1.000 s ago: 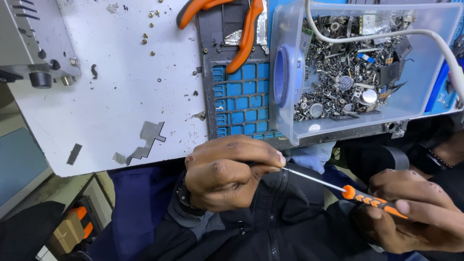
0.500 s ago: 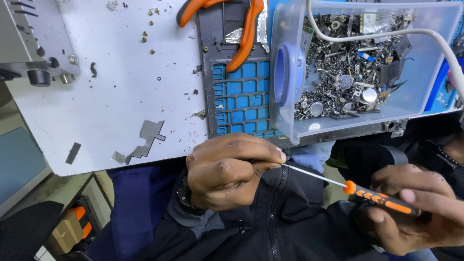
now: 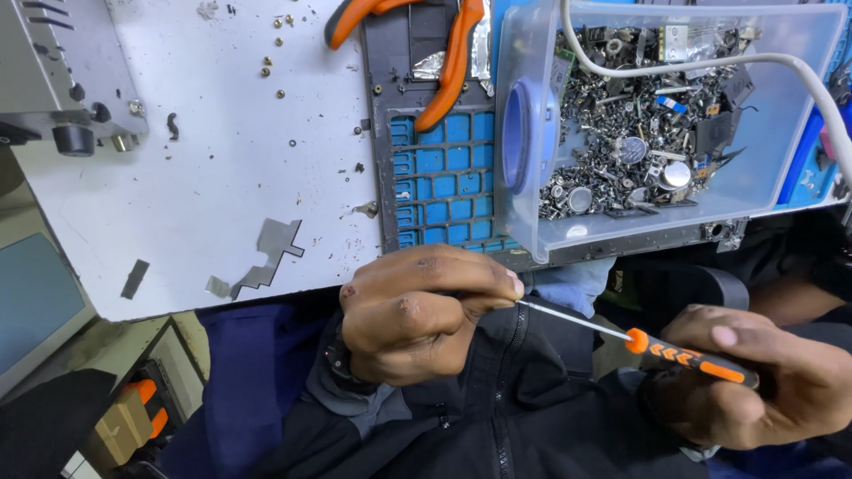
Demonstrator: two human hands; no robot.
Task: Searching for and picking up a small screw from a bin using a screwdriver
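The right hand [image 3: 754,377] grips a small orange screwdriver [image 3: 688,357] down over the person's lap, and its thin tip goes into the left hand [image 3: 417,310], which is curled tight around something I cannot see, just below the white surface [image 3: 222,177] and a clear box [image 3: 657,115] of screws.

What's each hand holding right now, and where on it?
The right hand grips the screwdriver by its orange-and-black handle. The left hand pinches the tip end of its thin metal shaft; whether anything small lies under those fingers cannot be told.
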